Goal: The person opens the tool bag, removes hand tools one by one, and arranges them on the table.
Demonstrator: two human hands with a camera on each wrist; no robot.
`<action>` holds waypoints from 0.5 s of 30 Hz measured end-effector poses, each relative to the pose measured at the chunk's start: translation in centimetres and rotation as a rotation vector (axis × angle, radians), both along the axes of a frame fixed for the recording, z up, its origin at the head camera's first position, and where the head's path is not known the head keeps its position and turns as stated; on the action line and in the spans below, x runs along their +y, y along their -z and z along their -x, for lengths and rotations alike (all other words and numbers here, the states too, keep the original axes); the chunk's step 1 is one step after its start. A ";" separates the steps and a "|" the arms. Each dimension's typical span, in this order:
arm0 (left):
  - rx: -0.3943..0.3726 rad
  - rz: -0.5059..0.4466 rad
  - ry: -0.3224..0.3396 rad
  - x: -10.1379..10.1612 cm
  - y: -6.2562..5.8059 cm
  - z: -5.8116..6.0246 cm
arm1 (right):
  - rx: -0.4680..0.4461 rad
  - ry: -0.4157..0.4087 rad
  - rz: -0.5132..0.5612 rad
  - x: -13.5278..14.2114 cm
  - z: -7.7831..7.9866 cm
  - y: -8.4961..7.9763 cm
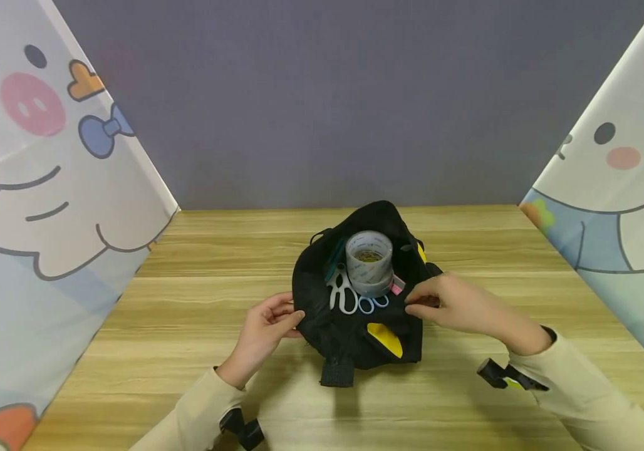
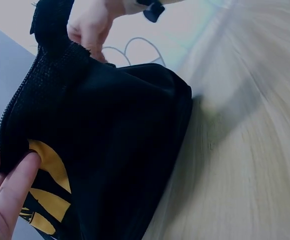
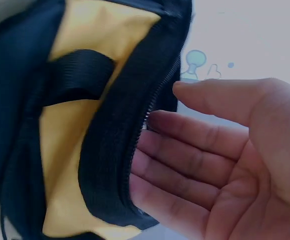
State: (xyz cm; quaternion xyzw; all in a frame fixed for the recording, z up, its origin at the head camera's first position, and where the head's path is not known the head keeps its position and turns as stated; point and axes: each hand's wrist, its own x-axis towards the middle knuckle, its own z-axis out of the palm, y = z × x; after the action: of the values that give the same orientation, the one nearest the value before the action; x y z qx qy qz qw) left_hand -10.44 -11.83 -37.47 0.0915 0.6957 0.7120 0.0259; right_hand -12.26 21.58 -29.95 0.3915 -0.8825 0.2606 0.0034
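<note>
A black bag [image 1: 313, 294] with yellow panels stands on the table, its zipped mouth spread wide. Inside are clear tape rolls [image 1: 368, 266], white-handled scissors [image 1: 342, 291], light-blue-handled scissors [image 1: 373, 304], a small pink item [image 1: 397, 285] and a dark teal item [image 1: 333, 260] of unclear kind. At the bag's left rim my left hand [image 1: 268, 322] grips the fabric between thumb and fingers. My right hand [image 1: 448, 307] is at the opposite rim. In the right wrist view its nearly straight fingers [image 3: 184, 160] reach behind the zipper edge, fingertips hidden, with the thumb held away from them.
The wooden table [image 1: 198, 269] extends around the bag. A grey panel [image 1: 344, 106] closes off the back, and cartoon-printed panels [image 1: 91, 200] slant along both sides. A short black strap [image 1: 336, 374] hangs from the bag's near side.
</note>
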 end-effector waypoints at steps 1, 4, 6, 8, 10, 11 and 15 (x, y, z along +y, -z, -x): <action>0.003 -0.001 0.006 0.0 0.0 0.0 | -0.052 0.027 -0.006 -0.1 0.4 -0.5; -0.011 -0.005 0.017 0.1 0.0 0.1 | -0.143 0.060 0.007 -0.5 1.9 -1.9; -0.031 -0.018 0.028 0.0 0.1 0.2 | -0.188 0.064 0.022 -0.9 3.3 -2.5; -0.059 -0.039 0.041 0.0 0.2 0.3 | -0.217 0.060 0.032 -1.3 4.7 -3.1; -0.087 -0.065 0.057 0.0 0.3 0.5 | -0.251 0.060 0.035 -1.7 6.2 -3.5; -0.099 -0.079 0.065 0.0 0.3 0.6 | -0.267 0.063 0.032 -1.9 6.9 -3.7; -0.121 -0.118 0.089 -0.1 0.3 0.7 | -0.296 0.136 -0.030 -3.0 9.4 -4.6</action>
State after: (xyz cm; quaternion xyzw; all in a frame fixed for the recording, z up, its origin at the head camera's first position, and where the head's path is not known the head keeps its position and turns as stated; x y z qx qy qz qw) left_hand -11.18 -11.90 -37.76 0.0804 0.6450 0.7541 0.0941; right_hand -21.66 18.63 -25.31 0.2883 -0.9015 0.3015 -0.1151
